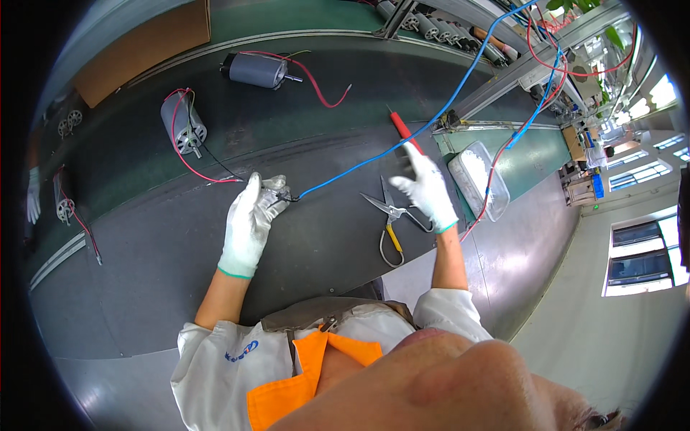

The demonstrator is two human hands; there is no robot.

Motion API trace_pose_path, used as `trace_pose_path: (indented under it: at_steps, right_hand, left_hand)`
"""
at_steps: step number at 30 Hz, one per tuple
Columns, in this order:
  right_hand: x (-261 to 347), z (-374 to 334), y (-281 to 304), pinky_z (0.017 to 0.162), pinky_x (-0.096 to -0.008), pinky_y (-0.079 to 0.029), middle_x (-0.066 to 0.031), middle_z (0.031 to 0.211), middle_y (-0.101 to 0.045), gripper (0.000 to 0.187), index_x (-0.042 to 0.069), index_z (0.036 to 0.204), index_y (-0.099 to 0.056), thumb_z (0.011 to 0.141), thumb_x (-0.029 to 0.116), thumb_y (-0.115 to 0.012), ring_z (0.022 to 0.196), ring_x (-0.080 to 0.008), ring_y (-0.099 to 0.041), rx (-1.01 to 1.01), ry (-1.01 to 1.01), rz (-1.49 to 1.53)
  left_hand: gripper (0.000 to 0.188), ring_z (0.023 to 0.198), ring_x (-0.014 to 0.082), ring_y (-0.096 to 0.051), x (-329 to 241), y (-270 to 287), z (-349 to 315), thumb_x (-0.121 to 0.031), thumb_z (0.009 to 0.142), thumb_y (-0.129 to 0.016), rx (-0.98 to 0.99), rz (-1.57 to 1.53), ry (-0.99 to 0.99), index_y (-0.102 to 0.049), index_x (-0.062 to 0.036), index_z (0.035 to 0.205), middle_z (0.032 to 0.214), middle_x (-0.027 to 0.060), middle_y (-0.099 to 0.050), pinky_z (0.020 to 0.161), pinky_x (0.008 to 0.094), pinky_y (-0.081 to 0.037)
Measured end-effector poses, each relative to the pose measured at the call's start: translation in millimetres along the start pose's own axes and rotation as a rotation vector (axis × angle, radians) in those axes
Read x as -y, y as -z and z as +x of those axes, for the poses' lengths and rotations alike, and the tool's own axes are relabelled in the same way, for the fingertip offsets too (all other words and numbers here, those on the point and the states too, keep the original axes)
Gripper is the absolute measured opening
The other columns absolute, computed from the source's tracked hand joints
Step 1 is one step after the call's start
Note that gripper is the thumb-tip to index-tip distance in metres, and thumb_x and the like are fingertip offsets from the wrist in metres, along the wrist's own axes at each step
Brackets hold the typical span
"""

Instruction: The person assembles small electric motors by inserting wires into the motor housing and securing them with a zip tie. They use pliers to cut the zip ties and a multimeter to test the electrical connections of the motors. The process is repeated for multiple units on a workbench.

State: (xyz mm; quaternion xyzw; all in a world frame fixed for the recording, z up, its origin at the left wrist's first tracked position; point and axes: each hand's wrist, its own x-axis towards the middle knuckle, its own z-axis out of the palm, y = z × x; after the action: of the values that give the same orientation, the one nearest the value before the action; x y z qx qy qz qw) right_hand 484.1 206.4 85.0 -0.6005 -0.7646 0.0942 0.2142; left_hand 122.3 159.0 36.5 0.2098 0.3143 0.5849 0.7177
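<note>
My left hand [253, 223], in a white glove with a green cuff, is closed at the fingertips on the lead wires of a grey cylindrical motor [180, 122]. At those fingertips a small black clip [289, 197] joins the end of a blue cable [359, 165]. My right hand [430, 192], gloved alike, has its thumb and fingers apart. Its index finger reaches the lower end of a red test probe [405, 131]; whether they touch, I cannot tell. Just left of that hand lie opened scissors [392, 212] with one yellow-wrapped handle.
A second grey motor [257, 70] with a red lead lies farther back. Another motor part [65, 208] with wires sits at far left. A clear plastic box [480, 179] stands right of my right hand. Metal framing [503, 79] and hanging cables cross the upper right; several motors [438, 30] line the back.
</note>
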Motion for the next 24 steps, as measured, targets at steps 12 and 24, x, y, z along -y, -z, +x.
trace_pose_path:
  at_steps: [12, 24]
  right_hand:
    - [65.8, 35.2, -35.7, 0.060, -0.0272, -0.054, -0.0116, 0.078, -0.072, 0.041, -0.005, 0.127, -0.067, 0.098, 0.024, -0.067, 0.064, -0.0167, -0.069, 0.405, -0.478, 0.907]
    - [156.7, 289.5, -137.1, 0.096, -0.0523, -0.050, -0.0165, 0.125, -0.066, 0.091, 0.015, 0.160, -0.032, 0.088, 0.055, -0.071, 0.109, -0.0369, -0.064, 0.006, 0.179, -0.298]
  left_hand:
    - [0.029, 0.103, 0.0263, -0.066, -87.9, 94.0, -53.9, -0.018, 0.100, -0.064, -0.873, 1.346, -0.775, -0.068, 0.0013, 0.121, 0.113, 0.0122, -0.071, 0.095, 0.0395, -0.051]
    - [0.045, 0.126, 0.0344, -0.057, -49.9, 39.8, 54.1, -0.025, 0.090, -0.069, 0.007, 1.921, -1.027, -0.063, -0.0063, 0.130, 0.131, 0.0138, -0.062, 0.108, 0.0463, -0.044]
